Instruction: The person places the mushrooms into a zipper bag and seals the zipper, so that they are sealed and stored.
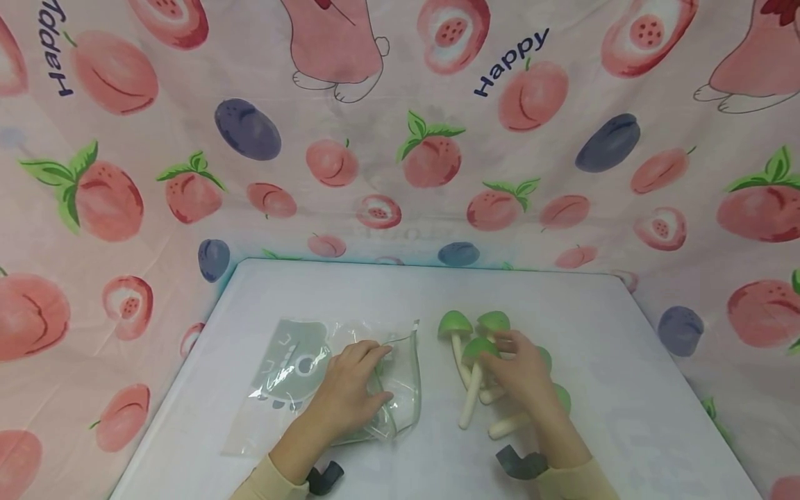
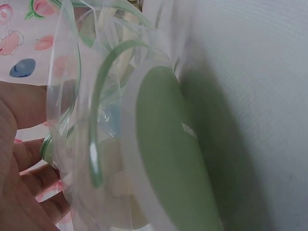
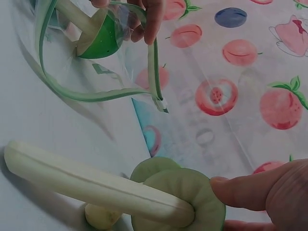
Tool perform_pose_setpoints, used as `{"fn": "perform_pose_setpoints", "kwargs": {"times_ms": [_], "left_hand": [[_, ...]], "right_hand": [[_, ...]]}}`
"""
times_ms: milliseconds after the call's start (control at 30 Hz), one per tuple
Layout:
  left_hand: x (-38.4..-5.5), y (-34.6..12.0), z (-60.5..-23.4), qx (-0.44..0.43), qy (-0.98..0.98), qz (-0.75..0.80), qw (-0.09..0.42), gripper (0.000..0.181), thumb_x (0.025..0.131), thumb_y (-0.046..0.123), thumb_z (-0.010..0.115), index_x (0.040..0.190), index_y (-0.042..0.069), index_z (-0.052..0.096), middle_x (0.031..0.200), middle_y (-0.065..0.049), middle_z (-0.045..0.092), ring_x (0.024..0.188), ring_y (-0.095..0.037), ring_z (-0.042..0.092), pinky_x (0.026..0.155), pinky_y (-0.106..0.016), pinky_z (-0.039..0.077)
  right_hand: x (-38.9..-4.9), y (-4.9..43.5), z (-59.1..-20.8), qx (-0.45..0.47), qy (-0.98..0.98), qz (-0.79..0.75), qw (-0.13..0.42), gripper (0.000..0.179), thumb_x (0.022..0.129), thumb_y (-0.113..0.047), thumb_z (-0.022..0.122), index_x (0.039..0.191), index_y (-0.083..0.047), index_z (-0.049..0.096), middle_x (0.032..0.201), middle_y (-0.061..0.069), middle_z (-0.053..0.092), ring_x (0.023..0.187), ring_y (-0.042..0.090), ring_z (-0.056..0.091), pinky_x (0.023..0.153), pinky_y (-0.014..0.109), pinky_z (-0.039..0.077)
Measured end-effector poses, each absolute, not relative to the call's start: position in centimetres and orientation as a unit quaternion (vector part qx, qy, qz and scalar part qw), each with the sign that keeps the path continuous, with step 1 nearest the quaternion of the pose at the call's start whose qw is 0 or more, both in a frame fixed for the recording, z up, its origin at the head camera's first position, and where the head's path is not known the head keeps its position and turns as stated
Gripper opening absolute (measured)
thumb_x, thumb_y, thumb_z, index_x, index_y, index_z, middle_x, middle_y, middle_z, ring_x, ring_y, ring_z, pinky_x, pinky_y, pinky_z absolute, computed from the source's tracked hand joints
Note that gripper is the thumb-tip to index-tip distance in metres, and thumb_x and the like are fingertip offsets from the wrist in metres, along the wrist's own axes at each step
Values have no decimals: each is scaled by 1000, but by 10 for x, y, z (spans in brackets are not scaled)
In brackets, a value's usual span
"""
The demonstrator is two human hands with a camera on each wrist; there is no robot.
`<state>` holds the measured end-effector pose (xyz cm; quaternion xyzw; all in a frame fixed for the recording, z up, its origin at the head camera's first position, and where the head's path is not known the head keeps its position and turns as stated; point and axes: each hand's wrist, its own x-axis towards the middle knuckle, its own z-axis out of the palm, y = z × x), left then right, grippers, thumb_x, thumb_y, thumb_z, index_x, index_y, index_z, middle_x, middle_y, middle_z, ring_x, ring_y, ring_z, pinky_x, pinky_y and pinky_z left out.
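My left hand grips the rim of a clear zip bag with green edging, which lies on the white table. In the right wrist view, a toy mushroom with a green cap shows at the bag's mouth, close to the left fingers. My right hand pinches another green-capped mushroom by its cap, thumb on the edge. Its pale stem points toward the bag side. Other mushrooms lie around and under this hand, some partly hidden by it.
The white table meets a fruit-print cloth at its back and sides. A second flat clear bag part with a grey-green print spreads left of the left hand. Black curved pieces sit at both wrists.
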<state>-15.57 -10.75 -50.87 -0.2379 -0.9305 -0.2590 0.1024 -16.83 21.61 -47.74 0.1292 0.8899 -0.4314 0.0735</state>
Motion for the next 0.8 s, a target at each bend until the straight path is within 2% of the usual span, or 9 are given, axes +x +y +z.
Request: {"fn": "perform_pose_setpoints", "kwargs": {"times_ms": [333, 567, 800], "left_hand": [[-156, -107, -510, -238, -931, -255, 107, 75, 78, 28, 97, 144, 18, 64, 135, 0, 65, 129, -26, 62, 100, -50, 53], [-156, -107, -509, -238, -931, -258, 103, 75, 78, 28, 97, 144, 17, 64, 136, -1, 65, 130, -27, 61, 102, -51, 52], [-155, -106, -508, -233, -932, -259, 98, 75, 78, 26, 97, 145, 18, 64, 138, -1, 64, 131, -27, 61, 104, -52, 52]], "right_hand": [[-163, 212, -473, 128, 874, -464, 68, 69, 98, -38, 77, 157, -15, 49, 155, 23, 58, 131, 44, 66, 91, 44, 65], [-161, 206, -468, 112, 862, -492, 55, 70, 97, -32, 79, 157, -11, 49, 154, 24, 59, 126, 41, 70, 89, 41, 66], [-158, 197, -466, 107, 841, -529, 48, 66, 96, -29, 81, 155, -16, 54, 152, 20, 61, 123, 36, 73, 88, 38, 66]]}}
